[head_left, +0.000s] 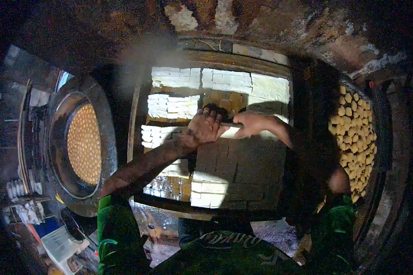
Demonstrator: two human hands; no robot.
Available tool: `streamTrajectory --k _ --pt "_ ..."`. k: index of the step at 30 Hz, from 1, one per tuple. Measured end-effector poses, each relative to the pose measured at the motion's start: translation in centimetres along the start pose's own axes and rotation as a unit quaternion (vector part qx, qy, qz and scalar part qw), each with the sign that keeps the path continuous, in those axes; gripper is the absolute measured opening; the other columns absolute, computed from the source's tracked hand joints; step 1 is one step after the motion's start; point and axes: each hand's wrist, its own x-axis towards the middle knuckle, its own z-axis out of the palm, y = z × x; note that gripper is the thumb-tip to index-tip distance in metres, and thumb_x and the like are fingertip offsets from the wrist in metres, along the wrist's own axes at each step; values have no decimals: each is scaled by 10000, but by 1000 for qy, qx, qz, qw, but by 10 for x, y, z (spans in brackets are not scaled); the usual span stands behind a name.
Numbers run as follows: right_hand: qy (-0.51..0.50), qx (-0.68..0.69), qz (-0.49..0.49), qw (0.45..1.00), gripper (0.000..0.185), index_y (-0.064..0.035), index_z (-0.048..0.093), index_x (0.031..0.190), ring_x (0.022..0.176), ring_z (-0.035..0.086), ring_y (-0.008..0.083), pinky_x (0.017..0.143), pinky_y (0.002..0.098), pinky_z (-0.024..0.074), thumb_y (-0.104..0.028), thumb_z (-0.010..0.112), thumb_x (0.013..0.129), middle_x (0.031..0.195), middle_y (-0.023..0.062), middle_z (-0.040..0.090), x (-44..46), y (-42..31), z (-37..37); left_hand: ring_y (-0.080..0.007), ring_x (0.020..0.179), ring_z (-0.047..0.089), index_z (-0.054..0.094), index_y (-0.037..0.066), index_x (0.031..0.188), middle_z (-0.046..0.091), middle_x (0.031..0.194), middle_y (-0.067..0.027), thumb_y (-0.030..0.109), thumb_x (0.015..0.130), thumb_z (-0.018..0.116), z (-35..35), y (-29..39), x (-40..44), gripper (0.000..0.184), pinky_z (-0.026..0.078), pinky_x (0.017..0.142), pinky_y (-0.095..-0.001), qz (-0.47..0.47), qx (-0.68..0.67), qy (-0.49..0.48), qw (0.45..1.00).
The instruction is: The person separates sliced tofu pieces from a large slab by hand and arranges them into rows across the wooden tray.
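Note:
Pale slabs (pixel 225 80) scored into rows of blocks lie on a wooden-framed board (pixel 257 65), partly in bright light and partly in shadow. Around the middle of the board is my left hand (pixel 206 126), palm turned up and fingers bent, beside a small pale piece (pixel 231 131). My right hand (pixel 254 124) is curled at the other end of this piece, its thumb and fingers pressed round it. Whether my left hand grips the piece too is too dark to make out. Brown board surface (pixel 222 98) shows between the blocks just beyond my hands.
At the left stands a large round pan (pixel 71 107) full of small round golden pieces (pixel 85 142). Many yellowish lumps (pixel 353 133) fill a round container at the right. A rough wall (pixel 261 18) rises behind the board. A whitish plastic crate (pixel 62 243) is at the lower left.

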Motion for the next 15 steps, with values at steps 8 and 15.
streamTrajectory --k 8,15 --pt "-44 -53 23 997 567 -11 555 1069 846 586 272 691 393 467 -406 722 698 956 152 594 -5 -15 -6 -428 807 605 640 -79 929 612 862 -300 459 838 619 -3 7 -8 546 501 774 -561 78 73 143 984" --pt "31 0 -8 999 616 -18 546 1089 872 578 279 720 390 462 -375 762 635 976 138 602 -2 2 6 -471 976 592 568 -116 1085 580 1003 -370 520 920 438 -27 16 2 670 498 825 -526 -66 -56 -159 984"
